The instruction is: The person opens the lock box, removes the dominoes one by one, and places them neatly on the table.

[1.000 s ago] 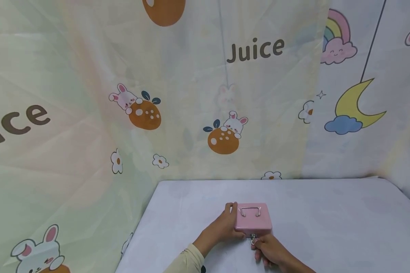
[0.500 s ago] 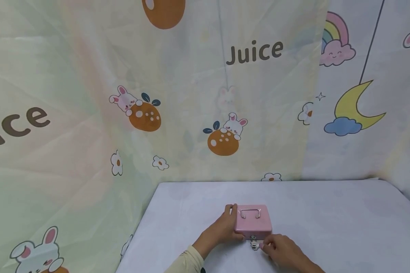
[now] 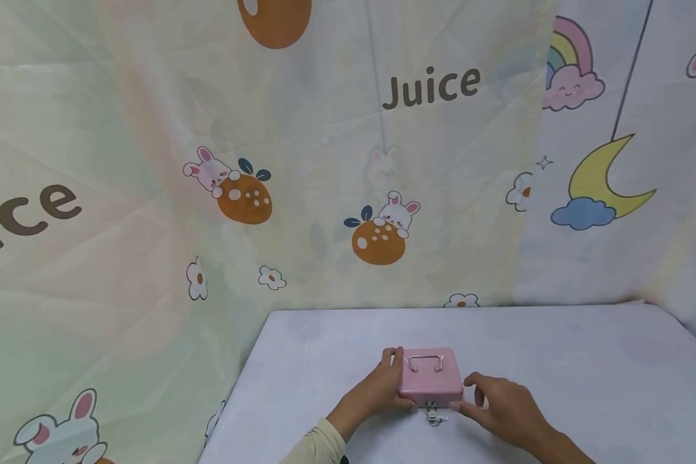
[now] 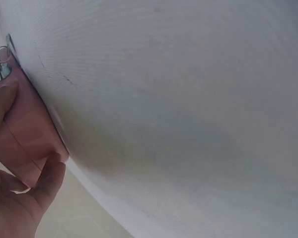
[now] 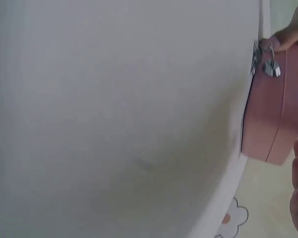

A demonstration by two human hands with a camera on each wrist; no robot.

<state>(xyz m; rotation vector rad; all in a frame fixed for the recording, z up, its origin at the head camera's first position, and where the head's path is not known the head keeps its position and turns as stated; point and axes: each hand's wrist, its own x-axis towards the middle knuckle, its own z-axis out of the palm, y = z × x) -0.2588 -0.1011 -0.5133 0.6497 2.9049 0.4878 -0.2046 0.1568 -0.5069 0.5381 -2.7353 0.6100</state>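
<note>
Head cam: L hand (image 3: 379,386) grips pink box (image 3: 429,380), R hand (image 3: 506,410) loose beside, touch prob. unclear

Box (image 3: 432,382) on the table (image 3: 319,361), between two hands

From where I stand, the left hand (image 3: 378,388) is around the left side of the box, touching it from the front to the back corner. The right hand (image 3: 503,407) is just beside the right front corner; if it touches there, I cannot tell. On top of the box is the handle (image 3: 426,356), more toward the back. In the middle of the front side sits the lock (image 3: 431,405), and the keys (image 3: 435,418) are before it. Behind the table hangs the cloth (image 3: 313,193), which continues also along the left side.
</note>
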